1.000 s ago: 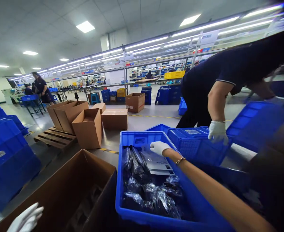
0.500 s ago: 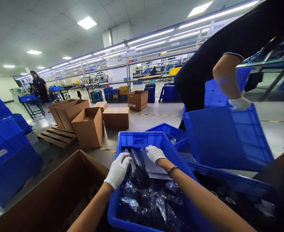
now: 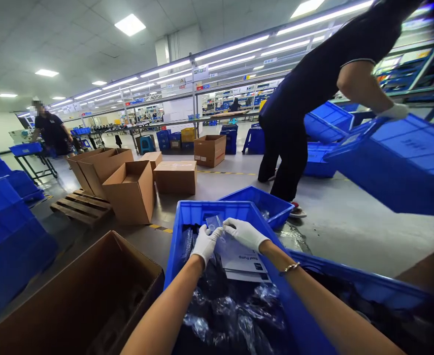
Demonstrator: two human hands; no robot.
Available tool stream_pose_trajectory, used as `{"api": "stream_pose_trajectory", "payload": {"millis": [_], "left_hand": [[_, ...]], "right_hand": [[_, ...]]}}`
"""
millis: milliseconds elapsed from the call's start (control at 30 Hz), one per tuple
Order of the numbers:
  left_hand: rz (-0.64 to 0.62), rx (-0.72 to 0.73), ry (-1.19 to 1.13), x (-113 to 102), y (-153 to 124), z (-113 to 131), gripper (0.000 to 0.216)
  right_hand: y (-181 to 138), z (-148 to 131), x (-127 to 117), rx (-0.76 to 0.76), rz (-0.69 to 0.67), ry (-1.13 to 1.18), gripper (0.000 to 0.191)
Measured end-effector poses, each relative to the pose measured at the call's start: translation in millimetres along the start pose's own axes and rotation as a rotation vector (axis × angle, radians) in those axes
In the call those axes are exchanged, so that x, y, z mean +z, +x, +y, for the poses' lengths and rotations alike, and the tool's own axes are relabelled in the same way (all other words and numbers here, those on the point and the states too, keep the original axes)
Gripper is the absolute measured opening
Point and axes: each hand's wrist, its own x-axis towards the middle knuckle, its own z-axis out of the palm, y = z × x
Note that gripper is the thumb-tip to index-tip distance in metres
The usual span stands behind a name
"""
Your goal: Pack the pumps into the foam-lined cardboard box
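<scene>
In white gloves, my left hand [image 3: 205,243] and my right hand [image 3: 245,233] meet over a blue bin [image 3: 174,256]. Between their fingertips is a small clear plastic bag [image 3: 214,223], pinched from both sides. White booklets [image 3: 243,262] printed "Reef Pump" lie in the bin just below my right hand. Dark items in clear plastic wrap [image 3: 235,315] fill the near part of the bin. Along its left wall, beside my left hand, are more bagged dark pieces [image 3: 187,241].
An open cardboard box [image 3: 72,291] stands at my left, and another blue bin [image 3: 364,281] at my right. A smaller blue bin [image 3: 253,195] lies beyond. A co-worker [image 3: 313,93] bends at the right, gripping a large blue crate [image 3: 397,158]. Pallet [image 3: 82,207] and cartons stand ahead left.
My hands have come together, and a clear bag now shows between them. The booklets' printed face is uncovered. The co-worker has swung the blue crate up and to the right.
</scene>
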Motion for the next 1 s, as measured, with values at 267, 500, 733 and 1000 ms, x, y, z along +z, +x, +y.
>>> {"api": "stream_pose_trajectory", "payload": {"millis": [267, 500, 733, 1000], "left_hand": [[0.006, 0.063, 0.013, -17.0, -5.0, 14.6, 0.032], [0.156, 0.137, -0.087, -29.8, -8.8, 23.8, 0.029], [0.075, 0.038, -0.19, -28.8, -6.9, 20.8, 0.024], [-0.209, -0.067, -0.307, -18.8, -14.6, 25.0, 0.065]], "right_hand": [[-0.3, -4.1, 7.2, -0.098, -0.04, 0.251, 0.03], [-1.5, -1.8, 0.3, -0.095, -0.03, 0.403, 0.03], [-5.7, -13.9, -9.5, -0.05, 0.022, 0.612, 0.054], [1.1, -13.9, 11.6, -0.026, 0.093, 0.453, 0.049]]}}
